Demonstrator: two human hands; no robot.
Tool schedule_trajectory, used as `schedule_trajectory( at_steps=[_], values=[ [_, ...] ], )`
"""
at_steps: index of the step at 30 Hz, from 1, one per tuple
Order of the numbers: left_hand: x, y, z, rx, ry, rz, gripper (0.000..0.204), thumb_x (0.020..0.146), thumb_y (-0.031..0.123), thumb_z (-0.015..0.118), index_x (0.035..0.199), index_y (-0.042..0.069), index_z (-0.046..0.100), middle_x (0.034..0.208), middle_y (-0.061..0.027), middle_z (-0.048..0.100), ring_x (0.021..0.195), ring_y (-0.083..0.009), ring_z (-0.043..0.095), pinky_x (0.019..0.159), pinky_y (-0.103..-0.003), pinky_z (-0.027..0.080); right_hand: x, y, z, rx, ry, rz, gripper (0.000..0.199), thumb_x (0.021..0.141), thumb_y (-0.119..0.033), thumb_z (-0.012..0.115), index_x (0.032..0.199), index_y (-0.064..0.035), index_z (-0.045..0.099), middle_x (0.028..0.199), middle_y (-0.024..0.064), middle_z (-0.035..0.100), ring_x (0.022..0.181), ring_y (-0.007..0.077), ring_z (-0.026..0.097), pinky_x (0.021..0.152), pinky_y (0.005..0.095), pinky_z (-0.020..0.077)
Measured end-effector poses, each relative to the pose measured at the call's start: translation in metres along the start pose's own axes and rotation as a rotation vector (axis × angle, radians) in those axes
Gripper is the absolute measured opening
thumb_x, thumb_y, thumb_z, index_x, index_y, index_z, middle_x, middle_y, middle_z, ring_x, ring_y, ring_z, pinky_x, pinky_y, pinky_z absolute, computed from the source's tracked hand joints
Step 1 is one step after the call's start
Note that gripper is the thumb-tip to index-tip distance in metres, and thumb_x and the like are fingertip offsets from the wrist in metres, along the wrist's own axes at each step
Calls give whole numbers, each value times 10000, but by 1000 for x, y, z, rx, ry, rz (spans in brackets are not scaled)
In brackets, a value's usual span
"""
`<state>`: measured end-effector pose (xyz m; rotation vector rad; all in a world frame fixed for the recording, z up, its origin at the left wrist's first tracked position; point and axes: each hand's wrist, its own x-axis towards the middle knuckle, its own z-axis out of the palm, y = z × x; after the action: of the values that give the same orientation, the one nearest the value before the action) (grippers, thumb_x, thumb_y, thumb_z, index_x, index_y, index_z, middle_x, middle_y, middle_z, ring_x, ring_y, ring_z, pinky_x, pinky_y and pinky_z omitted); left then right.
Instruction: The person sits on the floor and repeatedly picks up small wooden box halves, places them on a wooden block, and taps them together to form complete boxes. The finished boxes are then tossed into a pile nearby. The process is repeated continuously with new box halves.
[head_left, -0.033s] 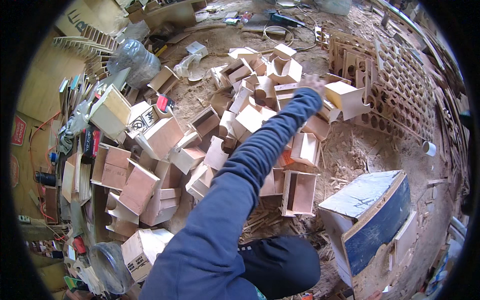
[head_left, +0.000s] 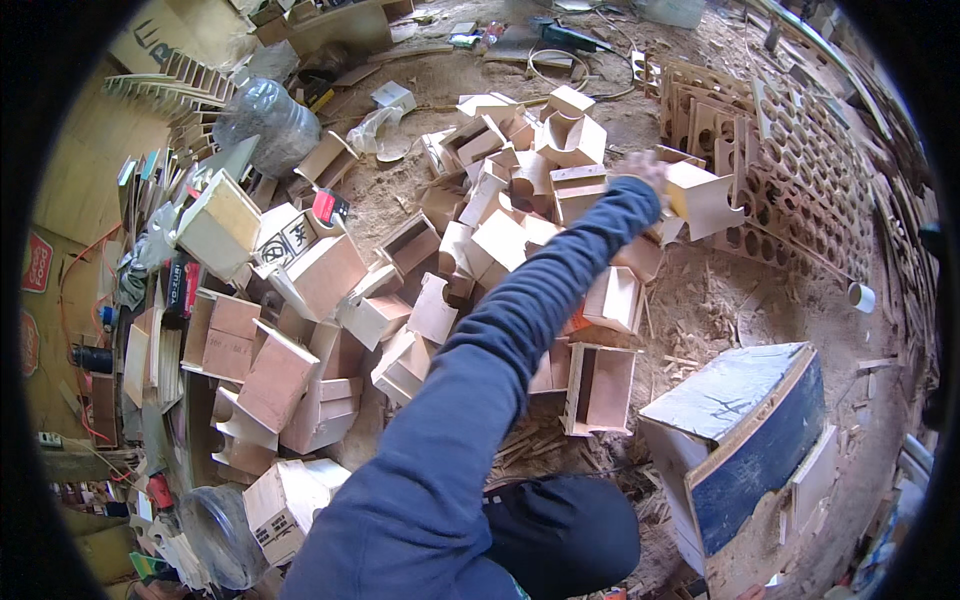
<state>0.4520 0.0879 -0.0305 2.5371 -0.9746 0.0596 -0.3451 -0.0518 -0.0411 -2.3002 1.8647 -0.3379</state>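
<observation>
**One arm extended to a plywood box at the far right of the pile**

One hand [head_left: 645, 170] is in view, at the end of a dark blue sleeve [head_left: 500, 330] that rises from the near edge and reaches far and right across the floor. Which arm it is cannot be settled with certainty; it reads as the right. The hand is blurred. It touches the near left edge of a pale plywood box [head_left: 705, 198], and the fingers appear closed on that edge, though the grip itself cannot be told for sure. The other hand is out of view.

The plywood box sits at the far right margin of a heap of small wooden boxes [head_left: 470, 250] spread over the sawdust-covered floor [head_left: 740, 300]. Just beyond it, further right, stand perforated wooden panels [head_left: 800, 170] with round holes. Near right lies a blue-and-white board crate [head_left: 740, 440]. On the far left rests a clear plastic bottle [head_left: 265, 120].
</observation>
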Motion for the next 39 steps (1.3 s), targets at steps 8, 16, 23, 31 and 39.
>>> schedule_trajectory(
  at_steps=[8,16,23,31,39],
  values=[
    [46,99,102,68,-135,262,946,808,555,665,1523,103,241,1577,-213,197,1453,-460,118,1128,-680,73,-1,-12,-4,-94,13,-40,395,945,-274,519,1211,10,579,1118,236,641,1007,394,623,871,443,486],
    [103,72,194,1051,748,46,700,882,706,425,1395,230,454,1547,-128,299,1377,-383,346,1107,-624,261,-8,11,-24,-274,203,-462,346,906,-259,583,1145,-17,642,1031,210,691,930,391,665,810,451,532],
    [60,65,71,478,92,387,856,724,573,642,1441,174,398,1535,-162,299,1360,-370,376,1101,-518,330,-25,8,-24,213,-78,163,502,1042,-312,338,1388,51,355,1326,280,488,1201,407,481,1033,422,351],
    [40,70,-4,-175,611,152,1064,561,451,838,1462,119,381,1511,-203,313,1329,-367,418,1107,-428,375,-19,9,-12,144,-10,208,473,1015,-318,413,1353,13,429,1262,289,535,1126,440,523,958,445,393],
    [25,127,-84,-1029,505,178,786,630,357,850,1309,81,568,1125,-111,593,842,-184,625,702,-310,532,-17,-2,-6,253,33,170,523,985,-307,473,1319,92,427,1177,338,580,1113,462,564,929,455,444]
  ],
)
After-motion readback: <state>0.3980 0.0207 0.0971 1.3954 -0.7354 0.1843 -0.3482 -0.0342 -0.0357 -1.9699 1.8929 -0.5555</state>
